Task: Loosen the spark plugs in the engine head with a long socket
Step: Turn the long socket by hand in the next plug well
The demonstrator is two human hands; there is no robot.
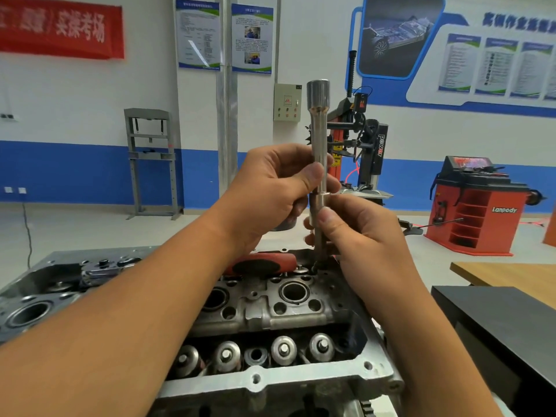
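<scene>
Head view: left hand (270, 188) and right hand (358, 236) grip upright long socket (319, 139).

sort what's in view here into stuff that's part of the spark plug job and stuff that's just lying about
Part of the job:
- long socket, held upright by both hands
- left hand
- right hand
- engine head
- red-handled ratchet lying on the head, probably for turning the socket

Just lying about:
- tyre changer
- red wheel balancer
- grey press frame
- wooden table
</scene>
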